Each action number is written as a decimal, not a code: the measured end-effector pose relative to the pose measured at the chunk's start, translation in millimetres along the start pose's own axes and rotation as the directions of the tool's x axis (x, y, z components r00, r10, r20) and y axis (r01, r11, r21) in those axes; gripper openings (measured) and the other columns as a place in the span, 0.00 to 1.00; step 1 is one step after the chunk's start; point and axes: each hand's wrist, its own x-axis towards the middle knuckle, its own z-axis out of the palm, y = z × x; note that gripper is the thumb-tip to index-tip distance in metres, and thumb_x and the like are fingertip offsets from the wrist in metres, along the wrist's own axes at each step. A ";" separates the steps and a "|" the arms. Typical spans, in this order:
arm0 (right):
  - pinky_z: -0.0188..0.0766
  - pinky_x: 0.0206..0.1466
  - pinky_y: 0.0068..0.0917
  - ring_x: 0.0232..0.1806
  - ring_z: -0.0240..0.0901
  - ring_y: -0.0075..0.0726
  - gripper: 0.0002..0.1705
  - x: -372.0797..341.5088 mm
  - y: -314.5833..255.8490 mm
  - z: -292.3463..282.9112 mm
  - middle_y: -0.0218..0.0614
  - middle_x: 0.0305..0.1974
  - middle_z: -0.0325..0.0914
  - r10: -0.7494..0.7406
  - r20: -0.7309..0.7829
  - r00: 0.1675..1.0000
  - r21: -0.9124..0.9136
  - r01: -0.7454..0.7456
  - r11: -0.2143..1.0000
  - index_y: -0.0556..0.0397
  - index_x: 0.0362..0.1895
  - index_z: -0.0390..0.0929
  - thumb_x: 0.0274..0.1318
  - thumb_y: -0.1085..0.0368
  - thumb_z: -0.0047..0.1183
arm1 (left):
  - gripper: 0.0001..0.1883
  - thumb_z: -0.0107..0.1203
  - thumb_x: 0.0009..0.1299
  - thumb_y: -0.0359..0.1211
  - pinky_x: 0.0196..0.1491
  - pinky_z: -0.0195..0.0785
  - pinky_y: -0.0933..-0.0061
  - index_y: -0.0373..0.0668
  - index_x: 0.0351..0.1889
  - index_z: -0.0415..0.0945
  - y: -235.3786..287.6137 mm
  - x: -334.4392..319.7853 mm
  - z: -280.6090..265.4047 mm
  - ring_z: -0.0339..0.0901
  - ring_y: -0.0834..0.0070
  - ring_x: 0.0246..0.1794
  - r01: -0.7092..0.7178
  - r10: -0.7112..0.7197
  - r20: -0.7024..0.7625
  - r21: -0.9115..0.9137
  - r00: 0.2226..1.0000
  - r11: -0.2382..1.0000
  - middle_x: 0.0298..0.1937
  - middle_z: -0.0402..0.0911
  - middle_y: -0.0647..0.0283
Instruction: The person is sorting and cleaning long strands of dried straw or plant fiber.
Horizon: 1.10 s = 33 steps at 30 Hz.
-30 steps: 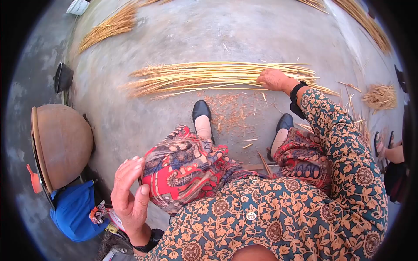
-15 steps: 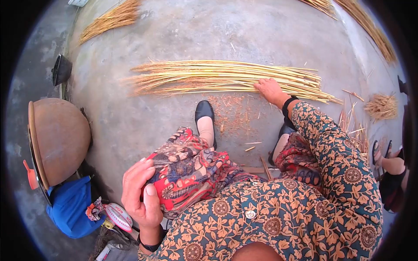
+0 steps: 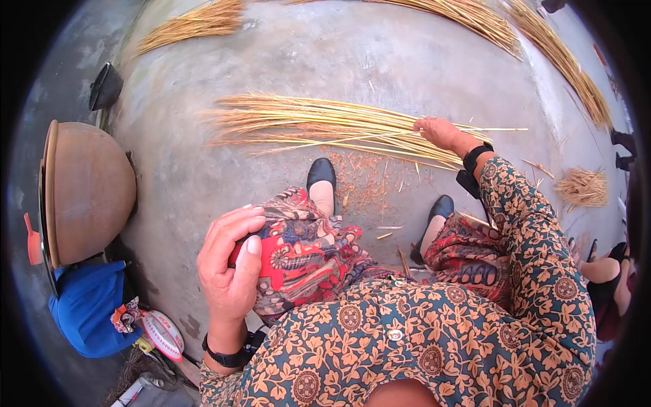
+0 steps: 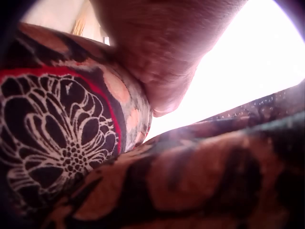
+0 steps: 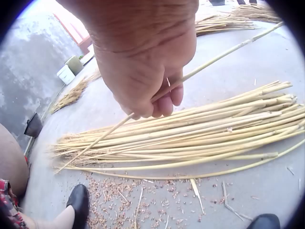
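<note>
My right hand [image 3: 444, 133] is above the thick ends of a pile of dry broomcorn-like stalks [image 3: 325, 114] on the floor. In the right wrist view, its fingers pinch a single dry stalk [image 5: 214, 59], which slants over the pile [image 5: 190, 138]. That stalk's thin end reaches down to the left, past the pile's bushy heads. My left hand [image 3: 227, 271] rests at the left knee of the patterned trousers [image 3: 298, 237], fingers loosely bent and holding nothing. The left wrist view shows the underside of this hand [image 4: 167, 47] against the trouser cloth.
Reddish grains [image 3: 359, 180] and straw bits lie between the shoes. A large clay pot [image 3: 95, 193], blue cloth [image 3: 88, 308] and black container [image 3: 106, 87] are on the left. More stalk bundles [image 3: 193, 24] lie at the back; right are cut ends [image 3: 583, 186] and another person's legs [image 3: 600, 271].
My right hand has lifted a stalk and now holds it across the pile, whose stalks have shifted. The left hand stays at the knee. The head view has turned slightly.
</note>
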 end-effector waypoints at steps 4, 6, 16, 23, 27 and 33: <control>0.69 0.40 0.37 0.34 0.72 0.45 0.10 5.6 11.7 -78.4 0.40 0.30 0.76 0.040 0.059 0.997 0.077 -0.045 0.996 0.49 0.42 0.75 0.54 0.67 0.50 | 0.09 0.51 0.67 0.27 0.51 0.66 0.75 0.36 0.42 0.78 -53.0 26.5 22.4 0.75 0.75 0.46 0.245 -0.214 0.132 -0.307 0.968 0.920 0.43 0.81 0.60; 0.67 0.36 0.30 0.29 0.68 0.35 0.09 -13.3 0.0 -129.8 0.36 0.27 0.72 0.141 -0.003 0.990 0.114 -0.139 0.984 0.49 0.41 0.75 0.54 0.67 0.52 | 0.11 0.52 0.69 0.31 0.52 0.64 0.78 0.36 0.45 0.76 -78.0 56.2 26.8 0.74 0.79 0.47 0.240 -0.204 0.145 -0.307 0.968 0.921 0.44 0.80 0.62; 0.64 0.40 0.20 0.33 0.63 0.20 0.11 -160.6 -17.5 -172.9 0.22 0.30 0.69 0.206 -0.302 0.931 0.453 -0.050 0.890 0.52 0.42 0.77 0.58 0.61 0.55 | 0.15 0.53 0.69 0.38 0.53 0.63 0.68 0.44 0.51 0.75 -70.9 162.3 55.6 0.73 0.68 0.49 -0.561 0.473 0.302 0.489 0.828 0.668 0.43 0.78 0.59; 0.68 0.45 0.24 0.43 0.70 0.32 0.16 -143.6 -48.2 -180.5 0.32 0.43 0.76 -0.174 -0.737 0.653 -0.289 -0.071 0.955 0.50 0.47 0.78 0.55 0.59 0.57 | 0.13 0.51 0.71 0.39 0.30 0.66 0.81 0.38 0.39 0.77 -50.6 183.8 71.1 0.70 0.83 0.24 -0.063 0.030 0.496 0.050 0.868 0.997 0.24 0.74 0.70; 0.72 0.39 0.26 0.40 0.75 0.33 0.21 -118.6 -123.1 -205.0 0.35 0.38 0.79 -0.118 -0.572 0.812 -0.026 0.125 0.992 0.50 0.46 0.79 0.54 0.51 0.57 | 0.12 0.50 0.72 0.37 0.27 0.65 0.83 0.38 0.36 0.77 -4.6 186.7 106.1 0.69 0.86 0.22 -0.058 0.070 0.558 -0.040 0.827 0.998 0.22 0.73 0.72; 0.72 0.40 0.19 0.37 0.74 0.23 0.24 -86.3 -135.2 -171.7 0.32 0.38 0.77 0.082 -0.260 0.962 0.868 0.195 0.457 0.55 0.53 0.74 0.59 0.53 0.55 | 0.10 0.53 0.70 0.35 0.29 0.68 0.80 0.37 0.40 0.77 24.9 183.7 138.2 0.71 0.83 0.24 -0.425 0.410 0.505 -0.092 0.760 0.901 0.24 0.75 0.67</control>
